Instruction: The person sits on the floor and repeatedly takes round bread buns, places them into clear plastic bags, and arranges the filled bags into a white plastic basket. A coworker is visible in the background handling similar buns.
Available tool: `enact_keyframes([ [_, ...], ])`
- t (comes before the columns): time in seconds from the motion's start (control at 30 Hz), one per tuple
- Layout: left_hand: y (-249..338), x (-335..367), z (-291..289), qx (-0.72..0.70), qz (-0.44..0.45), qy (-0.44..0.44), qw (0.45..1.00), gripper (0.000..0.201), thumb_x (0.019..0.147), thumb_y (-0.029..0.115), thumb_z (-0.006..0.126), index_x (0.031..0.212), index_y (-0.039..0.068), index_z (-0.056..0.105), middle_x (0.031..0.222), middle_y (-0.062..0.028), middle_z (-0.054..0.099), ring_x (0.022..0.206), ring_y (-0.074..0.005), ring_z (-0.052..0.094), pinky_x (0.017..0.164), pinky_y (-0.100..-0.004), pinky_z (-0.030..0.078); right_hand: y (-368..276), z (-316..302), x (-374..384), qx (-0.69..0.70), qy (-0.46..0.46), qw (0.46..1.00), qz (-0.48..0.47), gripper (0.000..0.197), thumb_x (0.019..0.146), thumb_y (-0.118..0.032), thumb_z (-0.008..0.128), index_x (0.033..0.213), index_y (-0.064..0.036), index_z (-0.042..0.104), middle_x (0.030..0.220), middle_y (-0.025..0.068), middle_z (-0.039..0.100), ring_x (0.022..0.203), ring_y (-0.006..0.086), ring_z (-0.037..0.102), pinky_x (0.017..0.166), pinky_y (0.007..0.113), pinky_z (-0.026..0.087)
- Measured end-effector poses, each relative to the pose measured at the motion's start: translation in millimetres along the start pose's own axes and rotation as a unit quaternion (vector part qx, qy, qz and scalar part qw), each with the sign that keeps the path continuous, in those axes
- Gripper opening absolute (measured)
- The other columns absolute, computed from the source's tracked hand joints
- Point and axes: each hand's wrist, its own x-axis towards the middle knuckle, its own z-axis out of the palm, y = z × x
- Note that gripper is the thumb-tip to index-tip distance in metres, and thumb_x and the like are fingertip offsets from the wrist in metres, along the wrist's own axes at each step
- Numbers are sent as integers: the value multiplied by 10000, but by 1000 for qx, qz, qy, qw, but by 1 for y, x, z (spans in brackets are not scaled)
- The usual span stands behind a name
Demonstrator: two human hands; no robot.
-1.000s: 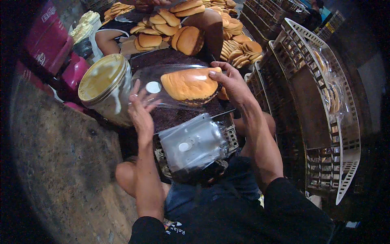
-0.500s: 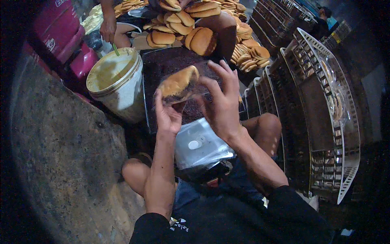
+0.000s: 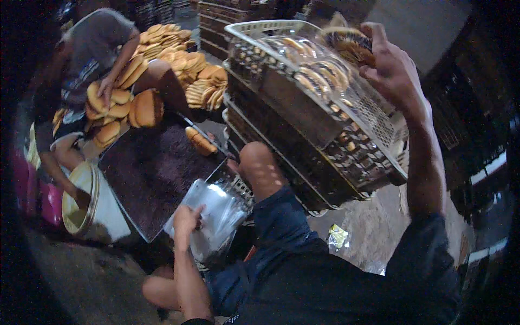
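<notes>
My right hand [image 3: 394, 73], raised at the upper right, grips a filled bun [image 3: 349, 44] with a dark layer along its cut side. It holds the bun over the far right end of a pale plastic crate [image 3: 374, 132]. Rows of bagged buns [image 3: 322, 76] lie inside that crate. Low in the middle, my left hand [image 3: 187, 219] rests on a stack of clear plastic bags [image 3: 214, 227], its fingers partly spread. Beyond the bags stands a wide tray of dark crumbs [image 3: 149, 168], with a single bun [image 3: 200, 142] at its right edge.
Across the tray a co-worker's hand [image 3: 105, 92] is among buns, the other reaching into a white bucket [image 3: 108, 206]. Piles of flat buns [image 3: 187, 67] lie at the back. More crates [image 3: 281, 146] are stacked under the pale one. A crumpled wrapper [image 3: 338, 237] lies on the floor.
The view has swung to the right. My right hand has carried the bun from above the tray to the crate. My left hand has let go of the bun and dropped to the bags.
</notes>
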Motion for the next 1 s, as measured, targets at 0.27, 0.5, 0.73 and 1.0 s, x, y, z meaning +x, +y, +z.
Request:
enact_keyframes([
  [0.27, -9, 22, 46, 15, 20, -77, 997, 492, 772, 439, 704, 666, -38, 641, 534, -143, 596, 495, -260, 614, 508, -381, 478, 174, 77, -44, 256, -391, 874, 133, 806, 829, -537, 572, 1350, 4, 279, 1275, 197, 445, 1173, 296, 466, 943, 376, 402],
  [0.5, 11, -3, 24, -147, 38, -109, 982, 419, 841, 342, 648, 639, -23, 610, 495, -65, 545, 408, -127, 512, 406, -274, 383, 70, 93, 63, -163, -320, 933, 15, 937, 791, -785, 337, 1420, -91, 282, 1103, 212, 601, 990, 357, 600, 811, 446, 490],
  [0.73, 60, -30, -15, -241, 271, 225, 904, 413, 884, 327, 606, 620, 13, 562, 498, -26, 521, 436, -107, 488, 431, -274, 369, -205, 194, 27, 198, -360, 810, -419, 434, 770, -323, 678, 1020, 5, 542, 882, 180, 658, 880, 374, 633, 749, 470, 496],
  [1.0, 38, -26, -32, -789, 22, 43, 612, 775, 835, 716, 388, 988, -10, 612, 885, -132, 648, 797, -225, 622, 806, -353, 484, -228, 241, -67, 750, -223, 616, 87, 176, 861, -151, 606, 917, 12, 571, 795, 104, 622, 700, 212, 651, 604, 335, 525],
])
